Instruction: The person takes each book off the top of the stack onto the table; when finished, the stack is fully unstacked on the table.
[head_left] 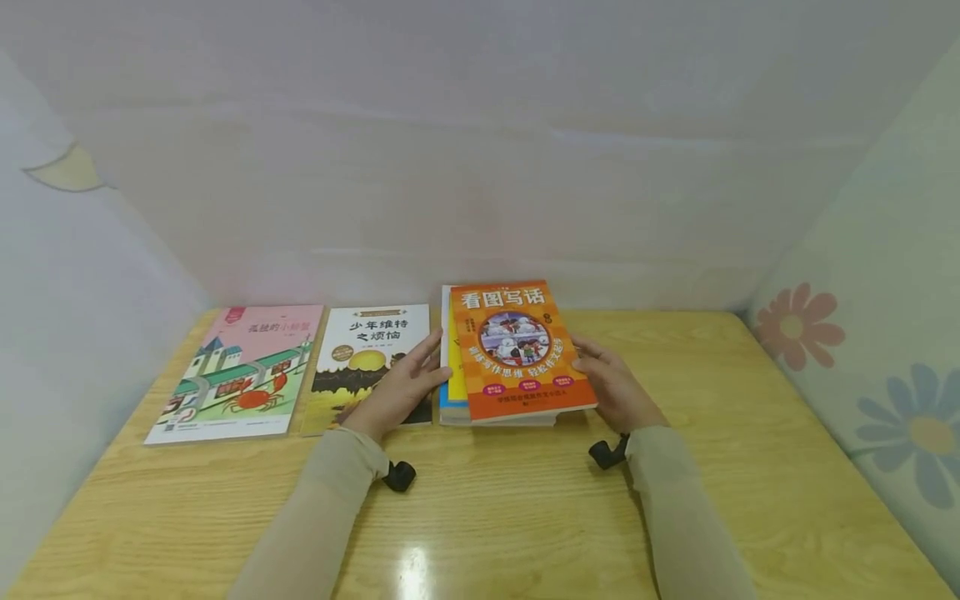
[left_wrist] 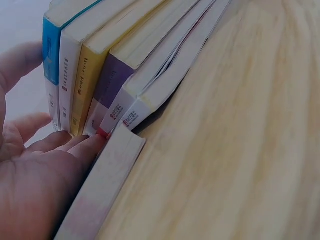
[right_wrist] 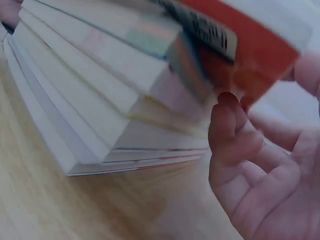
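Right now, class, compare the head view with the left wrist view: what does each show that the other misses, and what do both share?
Only the head view shows the orange cover topping the stack, the pink book, the white book and the right hand. Only the left wrist view shows the stack's separate spines, among them blue, yellow and purple. Both show the left hand against the stack and the wooden table.

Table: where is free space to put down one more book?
The table is bare right of the book stack, up to the flowered wall, and along the near edge between both sleeves. The left side is crowded: pink book, white book.
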